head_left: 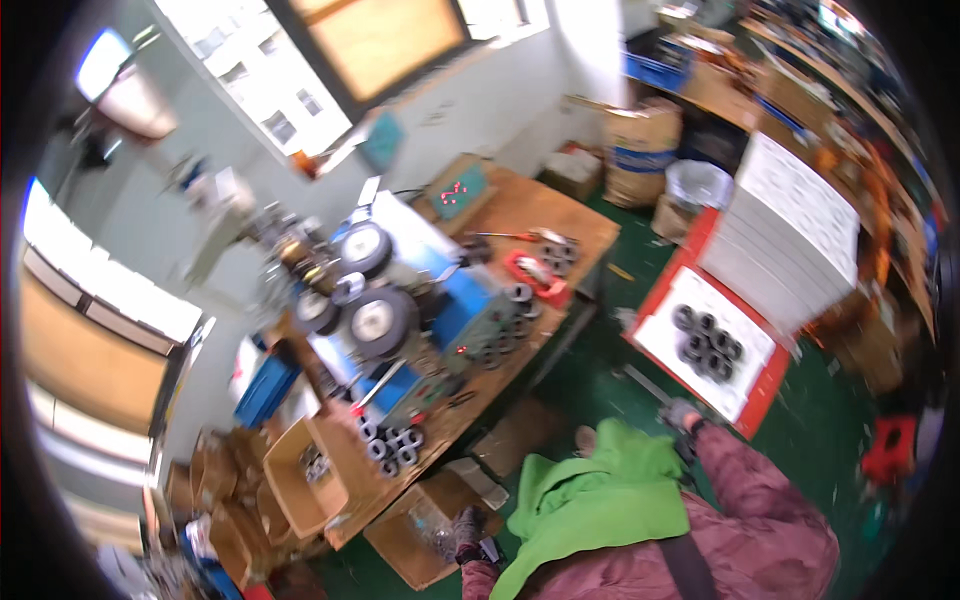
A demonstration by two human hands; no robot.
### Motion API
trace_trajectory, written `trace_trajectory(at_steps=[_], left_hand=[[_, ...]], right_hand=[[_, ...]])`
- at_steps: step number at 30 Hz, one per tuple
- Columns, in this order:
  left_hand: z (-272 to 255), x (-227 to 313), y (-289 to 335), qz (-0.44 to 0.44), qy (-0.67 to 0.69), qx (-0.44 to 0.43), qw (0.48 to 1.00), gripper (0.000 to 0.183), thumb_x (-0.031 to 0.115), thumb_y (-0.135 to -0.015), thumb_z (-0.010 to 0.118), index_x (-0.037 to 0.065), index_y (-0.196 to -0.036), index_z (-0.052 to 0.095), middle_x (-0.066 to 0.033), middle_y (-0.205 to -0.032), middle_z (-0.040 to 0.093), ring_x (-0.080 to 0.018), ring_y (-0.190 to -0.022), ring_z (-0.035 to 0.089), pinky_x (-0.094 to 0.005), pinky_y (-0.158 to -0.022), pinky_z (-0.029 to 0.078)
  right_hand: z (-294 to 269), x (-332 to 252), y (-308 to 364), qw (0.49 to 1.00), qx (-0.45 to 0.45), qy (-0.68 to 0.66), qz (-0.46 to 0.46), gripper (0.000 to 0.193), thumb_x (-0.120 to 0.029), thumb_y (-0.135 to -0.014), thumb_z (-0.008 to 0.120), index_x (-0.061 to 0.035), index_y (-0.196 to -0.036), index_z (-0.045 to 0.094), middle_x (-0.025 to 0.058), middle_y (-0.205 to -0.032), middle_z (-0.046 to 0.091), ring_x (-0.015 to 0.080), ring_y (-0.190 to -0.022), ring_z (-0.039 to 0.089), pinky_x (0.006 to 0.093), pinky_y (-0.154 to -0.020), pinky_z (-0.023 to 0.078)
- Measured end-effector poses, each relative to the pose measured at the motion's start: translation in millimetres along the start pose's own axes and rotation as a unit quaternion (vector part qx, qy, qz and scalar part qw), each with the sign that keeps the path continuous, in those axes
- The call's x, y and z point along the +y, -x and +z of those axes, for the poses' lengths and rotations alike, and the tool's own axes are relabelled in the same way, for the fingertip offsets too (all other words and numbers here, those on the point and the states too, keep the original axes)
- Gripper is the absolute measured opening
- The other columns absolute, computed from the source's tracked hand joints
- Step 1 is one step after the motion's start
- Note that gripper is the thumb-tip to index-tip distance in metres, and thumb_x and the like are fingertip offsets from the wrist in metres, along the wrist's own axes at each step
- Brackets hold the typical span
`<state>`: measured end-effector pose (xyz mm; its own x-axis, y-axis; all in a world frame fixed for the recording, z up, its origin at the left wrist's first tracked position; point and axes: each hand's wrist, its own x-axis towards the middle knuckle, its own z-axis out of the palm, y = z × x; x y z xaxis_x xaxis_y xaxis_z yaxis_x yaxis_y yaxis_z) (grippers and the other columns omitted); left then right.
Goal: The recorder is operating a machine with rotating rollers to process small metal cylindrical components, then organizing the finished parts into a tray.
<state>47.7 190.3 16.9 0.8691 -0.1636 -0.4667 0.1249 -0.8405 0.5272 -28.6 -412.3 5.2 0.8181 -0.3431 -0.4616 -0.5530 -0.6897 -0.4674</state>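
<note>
My left hand (467, 530), in a dark grey glove, is low at the right side of an open cardboard box (405, 550) on the floor. Blur hides how its fingers lie. My right hand (682, 415), gloved too, reaches out beside a red-edged stand (643, 352). Its fingers look closed at the near end of a flat grey bar (645, 383), which points away over the floor. On the stand's white sheet (665, 335) sits a cluster of black rings (708, 345). A green cloth (600, 490) covers my front between the arms.
A wooden workbench (590, 225) carries a machine with large dark wheels (380, 322), more rings (390, 448) and a cardboard bin (305, 480). A tall stack of white sheets (785, 235) stands on the stand's far side. Farther back are a brown sack (640, 155) and a lined bucket (697, 185).
</note>
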Motion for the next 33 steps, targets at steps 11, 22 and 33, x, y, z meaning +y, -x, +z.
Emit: trace_trajectory(at_steps=[11, 22, 33], left_hand=[[33.2, -41.0, 24.6, 0.019, -0.201, -0.141, 0.969, 0.035, 0.036, -0.074, 0.061, 0.009, -0.096, 0.060, -0.0164, -0.094, 0.060, -0.0343, -0.087, 0.057, -0.0404, -0.073, 0.047], [3.9, 62.3, -56.6, 0.019, -0.308, -0.214, 0.927, 0.032, 0.035, -0.084, 0.048, 0.004, -0.091, 0.055, -0.0112, -0.084, 0.056, -0.0289, -0.075, 0.053, -0.0376, -0.073, 0.044], [-12.9, 2.3, 4.8, 0.062, -0.042, -0.181, 0.981, 0.015, 0.022, -0.078, 0.049, 0.009, -0.083, 0.055, -0.0086, -0.080, 0.054, -0.0280, -0.078, 0.052, -0.0402, -0.069, 0.043]], right_hand=[[-22.7, 18.5, -12.5, 0.963, -0.098, -0.214, 0.130, 0.030, -0.028, -0.076, 0.059, -0.0075, -0.097, 0.062, 0.0126, -0.082, 0.065, 0.0251, -0.076, 0.062, 0.0352, -0.072, 0.047], [-146.6, -20.2, -50.7, 0.977, 0.195, -0.084, 0.038, 0.021, -0.027, -0.080, 0.056, -0.0104, -0.091, 0.061, 0.0121, -0.088, 0.063, 0.0287, -0.082, 0.060, 0.0373, -0.072, 0.047], [-150.3, -13.0, -168.4, 0.905, 0.099, 0.304, 0.280, 0.034, -0.019, -0.086, 0.039, -0.0108, -0.116, 0.053, 0.0122, -0.116, 0.053, 0.0311, -0.110, 0.046, 0.0543, -0.099, 0.020]])
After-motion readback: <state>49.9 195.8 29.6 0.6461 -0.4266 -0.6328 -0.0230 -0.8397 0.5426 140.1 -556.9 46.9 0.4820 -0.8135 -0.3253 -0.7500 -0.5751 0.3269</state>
